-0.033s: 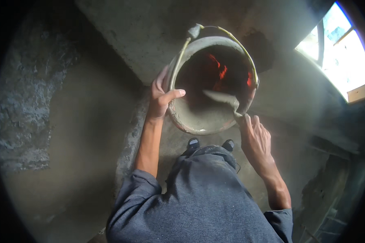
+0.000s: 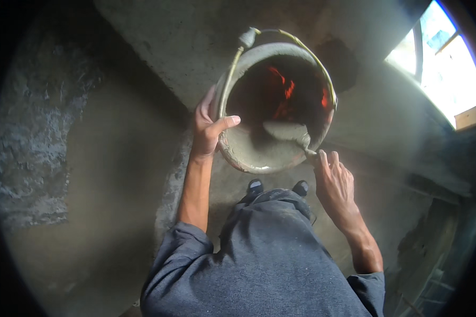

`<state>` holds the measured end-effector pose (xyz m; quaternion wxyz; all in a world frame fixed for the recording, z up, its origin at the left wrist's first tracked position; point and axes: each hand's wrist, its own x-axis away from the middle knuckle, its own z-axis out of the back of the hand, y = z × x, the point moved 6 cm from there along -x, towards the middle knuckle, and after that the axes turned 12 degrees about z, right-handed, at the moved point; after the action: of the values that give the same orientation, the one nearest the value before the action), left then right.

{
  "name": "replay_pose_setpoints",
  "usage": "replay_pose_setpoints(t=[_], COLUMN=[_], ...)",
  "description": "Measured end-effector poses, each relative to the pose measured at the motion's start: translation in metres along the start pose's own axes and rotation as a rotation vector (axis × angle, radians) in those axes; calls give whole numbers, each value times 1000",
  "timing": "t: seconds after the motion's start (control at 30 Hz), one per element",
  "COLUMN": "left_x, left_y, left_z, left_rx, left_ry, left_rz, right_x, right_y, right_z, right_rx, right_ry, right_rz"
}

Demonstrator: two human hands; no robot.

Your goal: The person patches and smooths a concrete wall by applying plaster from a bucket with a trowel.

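1. Between the two hands, above the feet point(image 2: 300, 188), a bucket point(image 2: 259, 157) is held tilted, its mouth turned toward the wearer.
2. By the left hand point(image 2: 209, 128) the bucket is gripped at its left side: the thumb is hooked over the rim, while the fingers are laid against the outer wall, their tips hidden.
3. By the right hand point(image 2: 334, 178), at the bucket's lower right, a trowel point(image 2: 286, 131) is grasped; the fingers are curled closed around its handle, which is mostly covered.
4. Inside the bucket the trowel's blade is held — coated in grey, near the lower right rim. Red streaks point(image 2: 289, 90) can be seen in the dark interior; how full it is cannot be told.
5. Over the bucket's far side the bail point(image 2: 229, 82) is raised — a pale lump point(image 2: 247, 38) is borne on it.
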<state>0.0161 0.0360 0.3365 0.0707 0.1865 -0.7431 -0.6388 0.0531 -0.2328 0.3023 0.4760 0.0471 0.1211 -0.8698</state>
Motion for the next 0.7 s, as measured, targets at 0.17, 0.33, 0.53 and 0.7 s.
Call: replay_pose_setpoints(t=[0.17,0.33,0.53,0.7], left_x=[3,4,10,10], left_y=[20,26,21,23], left_z=[-3,0,10,5], left_rx=[-23,69,171,126], left_ry=[40,56,181,217], left_rz=[-65,-36,-58,-68], right_x=[5,-4,-16,-20], right_y=[-22,-53,-77,-81], right_z=[-35,-10,14,23], right_rx=[-173,-257,-438,-547], right_ry=[-139,77,177,160], right_rz=[2,42,40,34])
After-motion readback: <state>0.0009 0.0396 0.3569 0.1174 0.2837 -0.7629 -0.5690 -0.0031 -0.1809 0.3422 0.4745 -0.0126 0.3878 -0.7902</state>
